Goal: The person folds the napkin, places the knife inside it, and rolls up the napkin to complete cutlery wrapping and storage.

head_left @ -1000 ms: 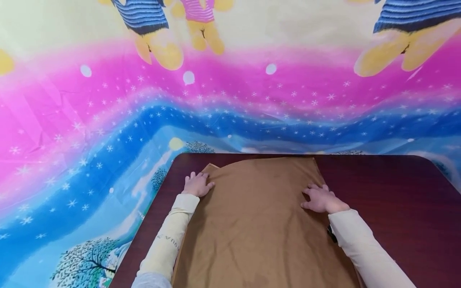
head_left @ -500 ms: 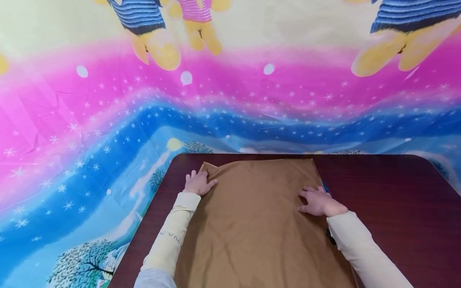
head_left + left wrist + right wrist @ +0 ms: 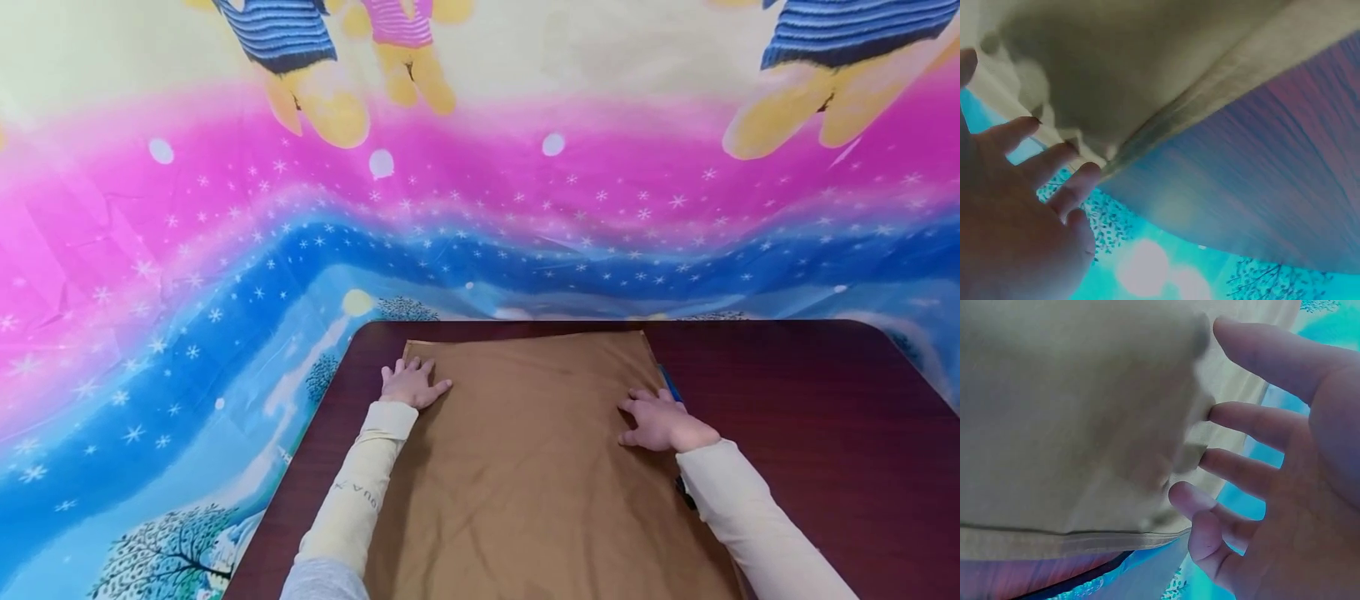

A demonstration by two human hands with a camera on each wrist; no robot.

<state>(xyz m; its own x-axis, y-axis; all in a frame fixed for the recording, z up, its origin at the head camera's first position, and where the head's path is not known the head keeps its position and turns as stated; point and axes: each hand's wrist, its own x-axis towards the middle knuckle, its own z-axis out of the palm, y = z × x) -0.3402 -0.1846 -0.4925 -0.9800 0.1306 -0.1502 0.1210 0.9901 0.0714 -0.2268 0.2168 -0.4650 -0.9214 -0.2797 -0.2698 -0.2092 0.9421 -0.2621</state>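
Observation:
A brown cloth (image 3: 525, 467) lies spread on a dark red-brown table (image 3: 810, 417), with a few soft wrinkles in its near part. At its far left corner my left hand (image 3: 412, 385) rests with spread fingers; the left wrist view shows the fingertips against the cloth (image 3: 1147, 69) beside its hemmed edge. Along the right edge, my right hand (image 3: 660, 421) touches the cloth with spread fingers. The right wrist view shows that hand's fingertips (image 3: 1210, 412) on the cloth near its hem. Neither hand grips anything.
A narrow blue thing (image 3: 671, 383) shows just past the cloth's right edge. A small dark object (image 3: 686, 493) is by the right cuff. Behind the table's far edge hangs a backdrop (image 3: 480, 183) with printed bears and snowflakes.
The cloth's far left corner, turned over before, now lies flat, and the far edge runs straighter. My right hand has shifted slightly left. More of the blue thing shows at the right edge.

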